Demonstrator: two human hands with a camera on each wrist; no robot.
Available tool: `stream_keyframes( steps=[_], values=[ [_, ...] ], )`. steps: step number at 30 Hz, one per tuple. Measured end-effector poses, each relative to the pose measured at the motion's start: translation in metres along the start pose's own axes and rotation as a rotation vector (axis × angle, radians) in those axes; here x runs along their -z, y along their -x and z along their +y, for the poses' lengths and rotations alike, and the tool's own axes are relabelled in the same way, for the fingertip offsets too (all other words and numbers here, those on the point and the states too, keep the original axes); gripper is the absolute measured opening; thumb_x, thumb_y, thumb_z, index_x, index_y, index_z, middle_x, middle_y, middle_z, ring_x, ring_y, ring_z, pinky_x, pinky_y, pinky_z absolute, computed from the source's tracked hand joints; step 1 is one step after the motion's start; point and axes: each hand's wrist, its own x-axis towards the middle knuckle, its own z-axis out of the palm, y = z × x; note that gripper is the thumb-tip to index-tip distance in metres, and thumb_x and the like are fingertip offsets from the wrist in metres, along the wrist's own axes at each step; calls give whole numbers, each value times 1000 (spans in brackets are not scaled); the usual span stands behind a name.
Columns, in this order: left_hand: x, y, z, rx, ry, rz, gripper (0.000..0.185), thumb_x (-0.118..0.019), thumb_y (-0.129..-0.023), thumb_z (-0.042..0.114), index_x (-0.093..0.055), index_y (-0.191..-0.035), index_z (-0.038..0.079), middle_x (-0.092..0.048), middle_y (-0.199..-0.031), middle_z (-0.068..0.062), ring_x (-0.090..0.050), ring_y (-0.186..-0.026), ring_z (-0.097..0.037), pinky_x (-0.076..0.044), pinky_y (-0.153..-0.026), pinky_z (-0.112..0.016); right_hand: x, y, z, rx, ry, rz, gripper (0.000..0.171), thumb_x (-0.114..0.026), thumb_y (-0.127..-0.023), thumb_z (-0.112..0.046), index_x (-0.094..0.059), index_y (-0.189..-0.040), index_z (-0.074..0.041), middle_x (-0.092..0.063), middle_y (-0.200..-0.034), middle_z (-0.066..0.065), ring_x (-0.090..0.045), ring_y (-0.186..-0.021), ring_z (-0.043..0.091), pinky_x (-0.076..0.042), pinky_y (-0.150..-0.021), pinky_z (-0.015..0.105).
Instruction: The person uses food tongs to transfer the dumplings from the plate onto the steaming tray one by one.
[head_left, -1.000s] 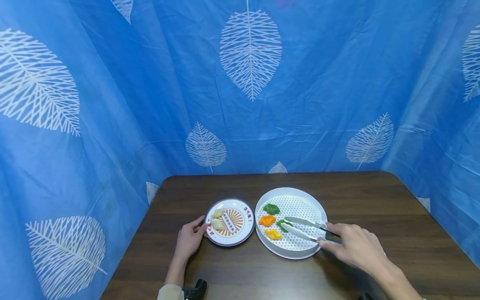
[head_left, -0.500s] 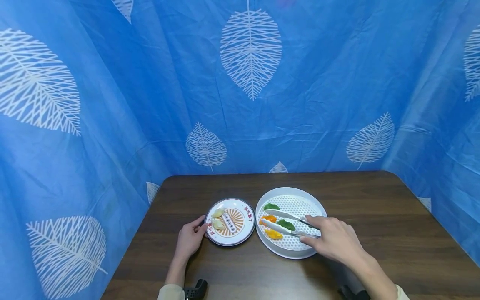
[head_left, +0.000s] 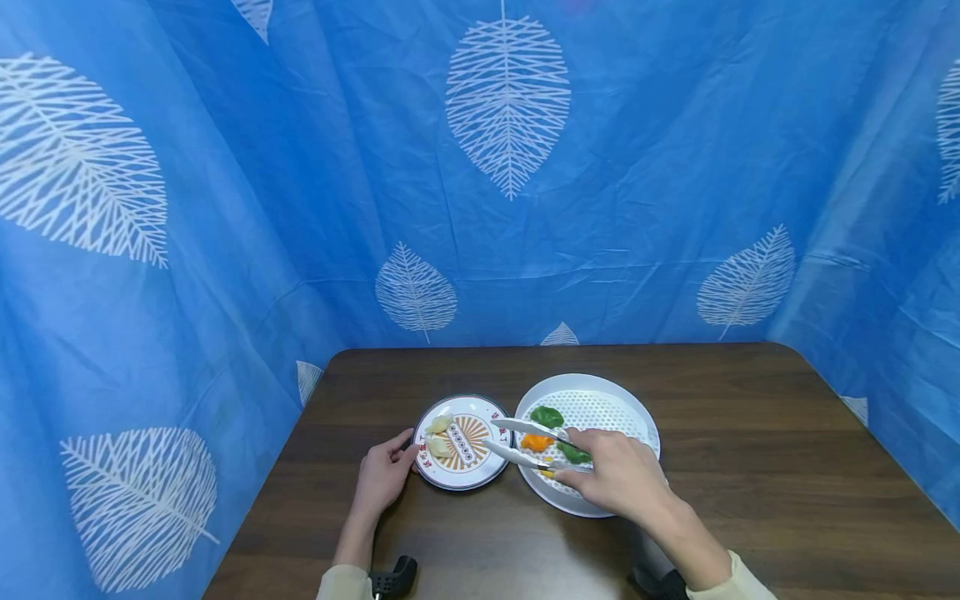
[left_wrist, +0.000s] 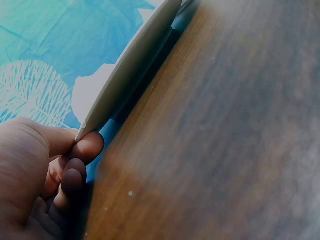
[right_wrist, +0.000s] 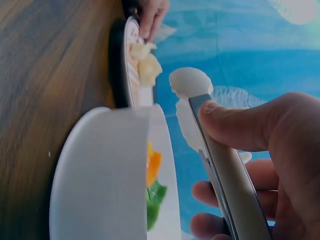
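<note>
My left hand (head_left: 378,483) pinches the left rim of a round white plate (head_left: 457,481) between thumb and finger, seen close in the left wrist view. Two cream dumplings (head_left: 438,447) lie on the plate's left side. In my right hand (head_left: 626,475) are metal tongs (right_wrist: 230,185) with white tips, spread apart with nothing between them. The tips reach over the plate's right edge. Below the tongs, a round white perforated tray (head_left: 611,412) bears two green dumplings (head_left: 547,416), an orange one (head_left: 536,443) and a yellow one, partly hidden by the tongs.
Plate and tray stand side by side on a dark wooden table (head_left: 720,433). A blue curtain (head_left: 637,167) with white leaf prints hangs behind the table and at both sides. Black wrist devices (head_left: 395,577) sit by the sleeves.
My right hand has carried the tongs leftward from over the tray until their tips overlap the plate. The dumplings stay where they were. My left hand keeps its hold on the plate.
</note>
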Motion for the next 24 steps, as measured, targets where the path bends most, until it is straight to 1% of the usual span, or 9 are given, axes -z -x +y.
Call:
stream_keyframes(
  steps=[2, 7, 12, 15, 18, 19, 21, 23, 24],
  values=[
    [0, -1, 0, -11, -5, 4, 47, -65, -102, 28, -60, -145, 11, -51, -61, 2, -46, -53, -15, -38, -54, -28, -5, -3, -5, 3, -1, 4, 59, -86, -76, -49, -76, -125, -18, -78, -115, 4, -74, -101, 27, -55, -76, 47],
    [0, -1, 0, -6, 0, 1, 47, -64, -102, 28, -59, -146, 11, -52, -62, 2, -47, -54, -16, -38, -55, -28, -14, -8, -15, 14, 5, 21, 54, -89, -72, -49, -77, -119, -23, -78, -101, 0, -70, -82, 22, -48, -61, 41],
    [1, 0, 1, 3, 8, -1, 47, -64, -103, 27, -59, -146, 11, -54, -63, 1, -48, -55, -16, -39, -56, -29, -22, -11, -28, 39, 8, 49, 51, -89, -71, -49, -77, -115, -26, -77, -93, -2, -66, -73, 19, -46, -56, 40],
    [1, 0, 1, 8, 12, -2, 47, -64, -103, 27, -59, -146, 10, -55, -63, 0, -49, -55, -17, -39, -56, -28, -26, -13, -36, 60, 5, 56, 48, -88, -71, -50, -77, -111, -24, -73, -82, -4, -58, -65, 15, -41, -52, 37],
    [1, 0, 1, 12, 11, -9, 47, -64, -103, 27, -58, -146, 10, -58, -64, 1, -49, -56, -17, -39, -57, -29, -30, -15, -43, 78, 19, 59, 43, -89, -71, -50, -76, -102, -23, -61, -69, -8, -48, -58, 13, -36, -49, 35],
    [0, -1, 1, 12, 10, -11, 47, -63, -103, 26, -58, -146, 10, -58, -65, 1, -49, -56, -17, -39, -58, -29, -32, -16, -44, 82, 20, 58, 42, -89, -71, -50, -75, -100, -23, -58, -67, -9, -46, -57, 13, -35, -48, 35],
    [0, -1, 2, 18, 9, -16, 47, -63, -103, 27, -57, -147, 11, -59, -65, 1, -49, -56, -17, -38, -58, -29, -34, -17, -47, 94, 35, 64, 40, -88, -72, -50, -74, -98, -23, -57, -66, -10, -48, -57, 13, -35, -49, 35],
    [0, -1, 2, 18, 11, -17, 47, -63, -103, 27, -57, -147, 10, -59, -64, 0, -48, -56, -17, -38, -58, -30, -36, -18, -50, 102, 46, 67, 40, -88, -72, -50, -74, -96, -22, -59, -68, -10, -51, -59, 14, -36, -49, 36],
    [0, -1, 2, 19, 11, -18, 47, -63, -103, 27, -57, -147, 10, -58, -64, 0, -48, -55, -17, -38, -58, -30, -37, -18, -51, 103, 52, 67, 41, -88, -72, -50, -74, -98, -22, -62, -71, -9, -52, -60, 14, -38, -50, 36]
  ],
)
